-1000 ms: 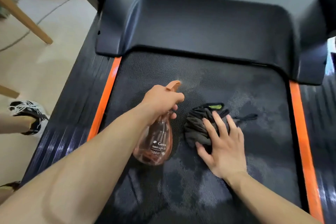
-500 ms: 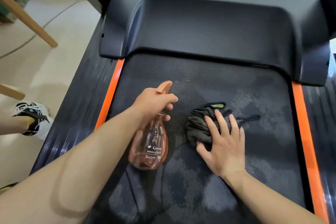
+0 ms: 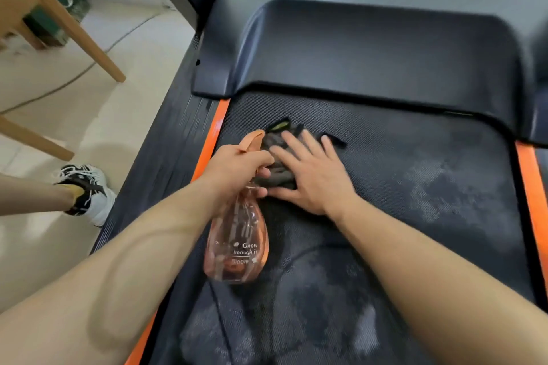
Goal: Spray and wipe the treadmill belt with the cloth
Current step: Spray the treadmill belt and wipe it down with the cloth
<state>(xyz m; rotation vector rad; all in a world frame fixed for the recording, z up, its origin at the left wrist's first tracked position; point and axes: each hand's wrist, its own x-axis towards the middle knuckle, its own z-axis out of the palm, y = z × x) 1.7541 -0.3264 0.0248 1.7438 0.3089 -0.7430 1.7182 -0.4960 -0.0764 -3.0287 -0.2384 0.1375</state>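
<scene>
A: Where is the cloth?

B: The dark cloth [image 3: 274, 157] lies bunched on the treadmill belt [image 3: 415, 187], toward its left side, near the orange strip [image 3: 212, 133] along the belt's edge. The right hand [image 3: 311, 175] lies flat on top of it, fingers [image 3: 292, 142] spread apart and pressing down, not curled around the fabric.

A: And the left hand?

B: The left hand [image 3: 234, 169] has its fingers wrapped tight round the neck of the spray bottle [image 3: 240, 246]. The bottle is translucent orange with white lettering; its body hangs back toward the person above the belt, and the orange spray head sticks out beyond the hand, just beside the cloth.

A: What does the belt look like?

B: Dark and textured, with paler mottled patches on the right and near the bottom. The black motor cover [image 3: 370, 53] crosses its far end.

A: Anything beside the treadmill?

B: A black-and-white sneaker [image 3: 86, 187] on the pale floor [image 3: 118, 112], and wooden furniture legs [image 3: 89, 44].
</scene>
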